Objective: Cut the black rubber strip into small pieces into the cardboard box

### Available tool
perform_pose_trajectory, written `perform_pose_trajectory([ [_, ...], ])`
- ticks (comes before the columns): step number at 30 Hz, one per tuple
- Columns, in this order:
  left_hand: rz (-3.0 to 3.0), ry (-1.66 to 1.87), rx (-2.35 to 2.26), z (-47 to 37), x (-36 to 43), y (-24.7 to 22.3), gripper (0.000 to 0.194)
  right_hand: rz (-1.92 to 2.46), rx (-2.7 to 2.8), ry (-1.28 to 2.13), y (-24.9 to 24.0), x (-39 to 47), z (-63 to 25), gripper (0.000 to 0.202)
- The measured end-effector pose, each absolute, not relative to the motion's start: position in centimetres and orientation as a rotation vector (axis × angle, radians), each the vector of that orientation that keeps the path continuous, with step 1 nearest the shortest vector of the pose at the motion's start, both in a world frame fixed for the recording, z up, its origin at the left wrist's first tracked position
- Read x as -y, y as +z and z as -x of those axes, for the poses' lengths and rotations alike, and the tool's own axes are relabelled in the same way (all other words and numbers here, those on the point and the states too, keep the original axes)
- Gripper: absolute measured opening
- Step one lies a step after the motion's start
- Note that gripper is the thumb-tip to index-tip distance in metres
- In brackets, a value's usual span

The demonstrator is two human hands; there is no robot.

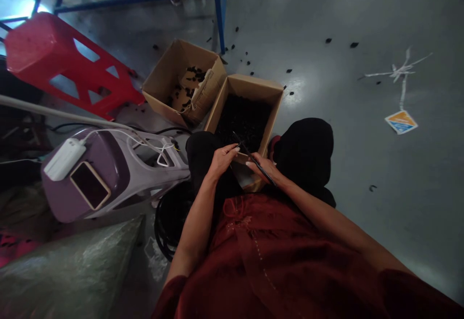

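My left hand [222, 159] is over the near edge of a cardboard box, thumb and fingertips closed on a small black piece [238, 145]. In my right hand [264, 165] is a long, slim black tool [258, 166], shaped like a pen or knife; its kind I cannot make out. The tool's tip points toward the left fingertips, and whether it touches the black piece is too small to tell. Beneath both hands, between my knees, stands the cardboard box [278, 97], filled with many small black parts [244, 118].
A second cardboard box [159, 75] holds scattered black pieces. At left are a red stool [54, 53] and a purple-grey stool [108, 157] bearing a phone [90, 185] and a white cabled device [65, 158]. Small black bits and a tag [401, 122] lie on the floor.
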State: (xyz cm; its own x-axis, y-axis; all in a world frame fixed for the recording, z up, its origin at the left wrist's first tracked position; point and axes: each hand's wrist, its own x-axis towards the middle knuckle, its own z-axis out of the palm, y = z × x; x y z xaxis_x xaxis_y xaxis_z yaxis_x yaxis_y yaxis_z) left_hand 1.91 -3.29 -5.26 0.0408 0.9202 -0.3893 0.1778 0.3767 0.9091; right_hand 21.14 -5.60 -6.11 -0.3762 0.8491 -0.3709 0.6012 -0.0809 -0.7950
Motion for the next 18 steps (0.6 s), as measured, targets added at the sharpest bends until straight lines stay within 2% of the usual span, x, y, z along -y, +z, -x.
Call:
perform_pose_trajectory([
  [12, -1.032, 0.708, -1.376, -3.1, 0.6, -8.0, 0.042, 1.799, 1.941, 1.287, -8.4, 4.3, -22.3, 0.027],
  [18, -0.812, 0.784, -1.275, -2.7, 0.4, -7.6, 0.04, 1.893, 1.724, 1.332, -9.7, 3.8, -22.4, 0.026],
])
